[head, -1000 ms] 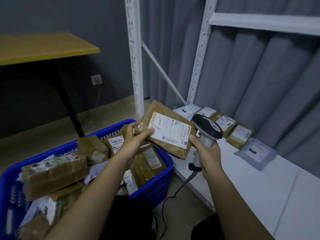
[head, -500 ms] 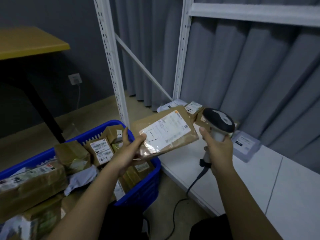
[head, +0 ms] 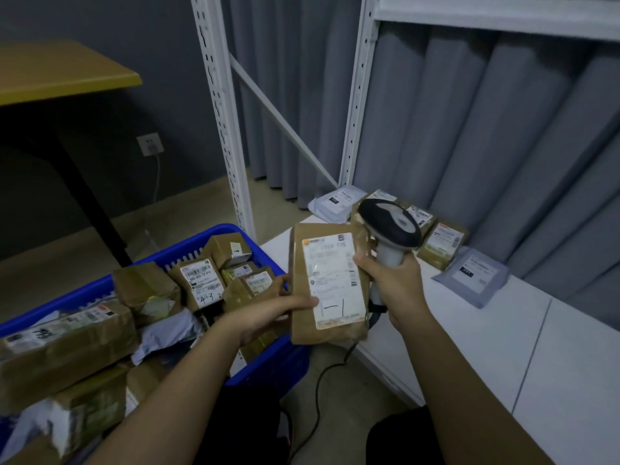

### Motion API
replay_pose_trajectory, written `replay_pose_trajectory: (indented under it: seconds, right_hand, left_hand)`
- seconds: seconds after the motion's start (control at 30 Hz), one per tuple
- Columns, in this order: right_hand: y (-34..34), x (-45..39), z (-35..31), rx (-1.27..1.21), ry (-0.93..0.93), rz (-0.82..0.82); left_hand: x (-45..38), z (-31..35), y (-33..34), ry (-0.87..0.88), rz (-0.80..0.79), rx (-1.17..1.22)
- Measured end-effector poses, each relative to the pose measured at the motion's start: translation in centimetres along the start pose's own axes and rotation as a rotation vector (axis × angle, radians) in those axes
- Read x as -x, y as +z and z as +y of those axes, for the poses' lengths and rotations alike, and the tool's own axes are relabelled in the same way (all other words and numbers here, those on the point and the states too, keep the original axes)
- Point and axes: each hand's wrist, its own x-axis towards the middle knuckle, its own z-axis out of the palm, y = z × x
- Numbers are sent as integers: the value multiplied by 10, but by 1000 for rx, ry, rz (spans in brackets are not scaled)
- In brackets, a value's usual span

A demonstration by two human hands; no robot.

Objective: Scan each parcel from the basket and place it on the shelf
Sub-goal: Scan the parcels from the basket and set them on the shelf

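My left hand (head: 268,310) grips a flat brown parcel (head: 327,283) by its left edge, thumb on the white label, which faces up. My right hand (head: 392,280) grips the handle of a corded barcode scanner (head: 391,228), and its thumb touches the parcel's right edge. The parcel hangs between the blue basket (head: 214,236) and the white shelf (head: 486,337). The basket holds several brown and grey parcels. Several parcels lie in a row at the back of the shelf, among them a grey mailer (head: 471,275).
A white shelf upright (head: 221,105) stands just behind the basket, with a diagonal brace. A yellow table (head: 57,75) on a black leg is at the left. The scanner cable (head: 322,384) trails to the floor. Grey curtains hang behind the shelf.
The parcel has turned so its label runs lengthwise toward me and has come closer. My right hand with the scanner has moved against the parcel's right edge.
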Motion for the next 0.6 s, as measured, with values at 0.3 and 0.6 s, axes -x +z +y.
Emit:
replay_pose_trajectory:
  seconds: [0.3,0.6]
  right_hand:
    - [5,-4,2,156,43,0]
    - [-2,1,-2,288,104,-163]
  left_hand:
    - [-8,-2,-7,87,208,-9]
    - [-17,-3,-18,137,372,100]
